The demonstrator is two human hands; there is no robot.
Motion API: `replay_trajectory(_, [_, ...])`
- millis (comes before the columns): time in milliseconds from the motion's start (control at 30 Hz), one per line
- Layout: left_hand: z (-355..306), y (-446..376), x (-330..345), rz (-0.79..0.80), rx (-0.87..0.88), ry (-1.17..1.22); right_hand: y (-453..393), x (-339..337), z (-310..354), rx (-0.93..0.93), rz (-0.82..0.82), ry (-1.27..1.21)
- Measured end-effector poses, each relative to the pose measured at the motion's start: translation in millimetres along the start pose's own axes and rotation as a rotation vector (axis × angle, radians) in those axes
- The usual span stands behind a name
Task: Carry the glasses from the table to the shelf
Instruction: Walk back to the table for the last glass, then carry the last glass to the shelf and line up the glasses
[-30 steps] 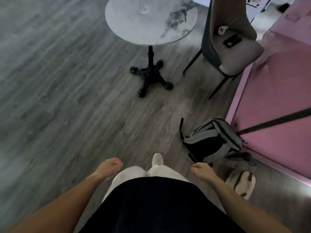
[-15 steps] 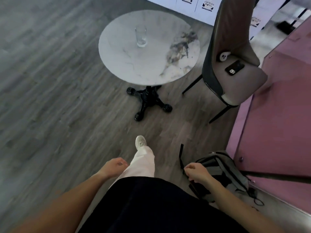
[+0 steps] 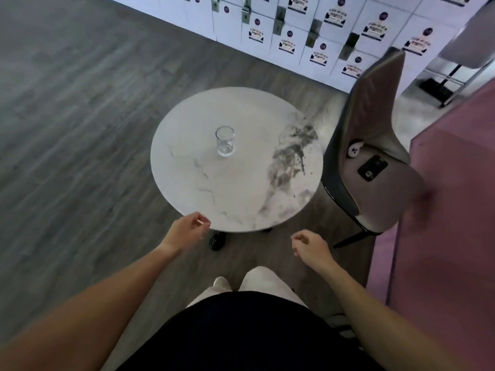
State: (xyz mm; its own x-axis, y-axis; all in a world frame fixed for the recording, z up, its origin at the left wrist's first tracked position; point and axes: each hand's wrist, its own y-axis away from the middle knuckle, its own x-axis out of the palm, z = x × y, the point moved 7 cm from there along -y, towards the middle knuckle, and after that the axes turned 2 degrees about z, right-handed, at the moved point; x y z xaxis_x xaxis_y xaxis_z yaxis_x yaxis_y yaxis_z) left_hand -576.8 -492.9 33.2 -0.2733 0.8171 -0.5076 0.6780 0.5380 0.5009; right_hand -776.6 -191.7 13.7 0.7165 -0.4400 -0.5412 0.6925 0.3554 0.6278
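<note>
One clear drinking glass (image 3: 225, 141) stands upright near the middle of a round white marble table (image 3: 241, 199). My left hand (image 3: 187, 230) hovers at the table's near edge with its fingers loosely curled, holding nothing. My right hand (image 3: 310, 247) hangs lower, just short of the table's near right edge, also loosely curled and empty. Both hands are well short of the glass. No shelf is in view.
A grey chair (image 3: 380, 162) stands right of the table with a black phone (image 3: 372, 167) and a small white object (image 3: 355, 150) on its seat. A pink panel (image 3: 450, 210) fills the right side. White lockers (image 3: 308, 36) line the far wall. Grey wood floor lies to the left.
I have walked up to the table, which now lies close below me. Both hands have risen toward its near edge. The backpack on the floor has dropped out of view.
</note>
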Motion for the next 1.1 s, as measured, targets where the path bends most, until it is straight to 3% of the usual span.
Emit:
replay_trajectory(133, [-28.3,-44.8,-29.7,-0.031,0.019,0.065,-52.0,-5.4,91.5,-0.150,0.022,0.038])
replay_trajectory(367, [-48.5,-103.9,-55.6,-0.049,-0.109,0.143,-124.4,3.0,218.5,-0.387,0.134,0.254])
replay_trajectory(533, [-71.4,-142.2,-61.0,-0.071,-0.176,0.179,-154.3,8.3,292.6,-0.599,0.103,0.394])
replay_trajectory(700, [-87.2,-177.4,-48.3,-0.031,-0.220,0.226,-181.1,30.1,317.1,-0.712,0.200,0.563])
replay_trajectory(867, [-87.3,-193.2,-28.0,-0.006,-0.252,0.294,-190.2,40.6,320.4,-0.822,0.185,0.591])
replay_trajectory(1100, [-75.1,-181.8,-46.5,-0.183,-0.296,0.360,-175.2,65.7,358.5,-0.939,0.267,0.573])
